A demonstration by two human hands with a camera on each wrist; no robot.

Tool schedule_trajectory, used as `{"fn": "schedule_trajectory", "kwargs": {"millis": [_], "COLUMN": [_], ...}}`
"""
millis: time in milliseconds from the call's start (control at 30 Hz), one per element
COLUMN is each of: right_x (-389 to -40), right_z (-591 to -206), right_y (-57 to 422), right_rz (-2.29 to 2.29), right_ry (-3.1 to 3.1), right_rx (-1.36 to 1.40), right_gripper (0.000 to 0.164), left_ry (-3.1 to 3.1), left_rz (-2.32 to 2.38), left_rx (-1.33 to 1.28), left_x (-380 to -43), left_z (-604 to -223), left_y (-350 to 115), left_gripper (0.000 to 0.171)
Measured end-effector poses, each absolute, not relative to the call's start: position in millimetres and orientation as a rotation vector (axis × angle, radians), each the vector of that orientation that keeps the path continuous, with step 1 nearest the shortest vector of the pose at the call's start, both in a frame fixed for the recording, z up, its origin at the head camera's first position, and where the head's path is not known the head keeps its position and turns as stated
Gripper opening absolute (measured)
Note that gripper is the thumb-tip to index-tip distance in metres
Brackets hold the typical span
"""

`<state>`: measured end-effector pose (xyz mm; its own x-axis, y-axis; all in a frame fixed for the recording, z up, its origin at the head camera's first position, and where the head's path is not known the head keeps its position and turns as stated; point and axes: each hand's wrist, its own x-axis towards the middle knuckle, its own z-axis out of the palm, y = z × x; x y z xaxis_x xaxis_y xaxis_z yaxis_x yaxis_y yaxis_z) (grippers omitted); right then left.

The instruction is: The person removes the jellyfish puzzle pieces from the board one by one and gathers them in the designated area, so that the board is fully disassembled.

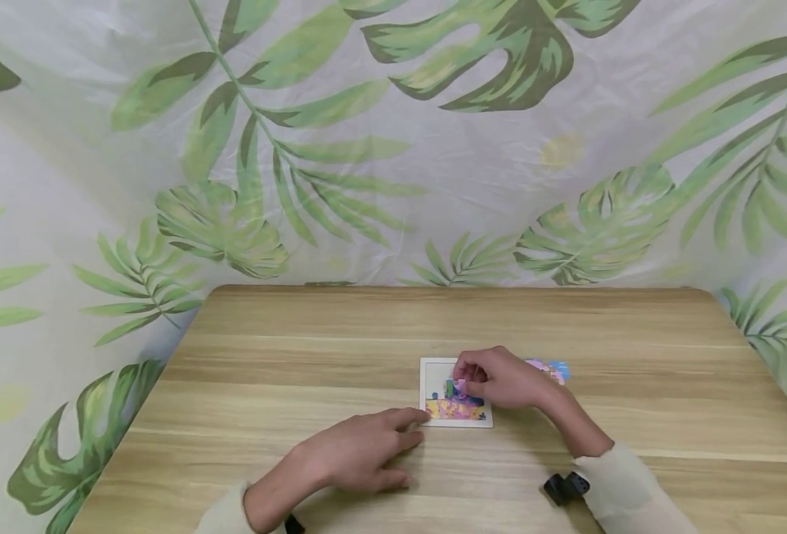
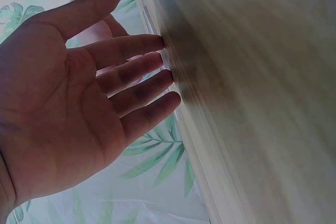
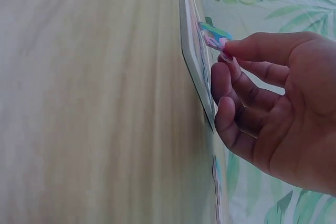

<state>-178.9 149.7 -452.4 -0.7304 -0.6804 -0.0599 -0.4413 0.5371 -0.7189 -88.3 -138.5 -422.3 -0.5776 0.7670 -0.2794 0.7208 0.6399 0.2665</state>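
Note:
A white-framed jigsaw puzzle board (image 1: 456, 423) lies on the table, its lower part filled with yellow, pink and blue picture pieces. My right hand (image 1: 503, 377) is over the board's right side. Between thumb and fingers it pinches a small pink, green and blue puzzle piece (image 3: 216, 39), tilted just above the board in the right wrist view. My left hand (image 1: 366, 449) rests with its fingers extended, the index fingertip at the frame's lower left corner. In the left wrist view, the palm and spread fingers (image 2: 139, 93) hold nothing.
More loose puzzle pieces (image 1: 556, 369) lie just right of the board, partly behind my right wrist. The wooden table (image 1: 286, 356) reaches back to a leaf-patterned cloth (image 1: 366, 185). Black straps with small devices (image 1: 565, 488) sit at the wrists.

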Motion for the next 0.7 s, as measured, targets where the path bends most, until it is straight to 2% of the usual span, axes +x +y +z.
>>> {"fn": "schedule_trajectory", "kwargs": {"millis": [700], "right_x": [-170.9], "right_z": [-453.3], "right_y": [196.0], "right_rz": [-1.011], "right_ry": [2.487], "right_rx": [-0.864], "right_gripper": [0.007], "left_ry": [2.498], "left_rz": [0.169], "left_rx": [1.204], "left_x": [-87.9], "left_z": [-423.7], "left_y": [-140.5], "left_gripper": [0.056]}}
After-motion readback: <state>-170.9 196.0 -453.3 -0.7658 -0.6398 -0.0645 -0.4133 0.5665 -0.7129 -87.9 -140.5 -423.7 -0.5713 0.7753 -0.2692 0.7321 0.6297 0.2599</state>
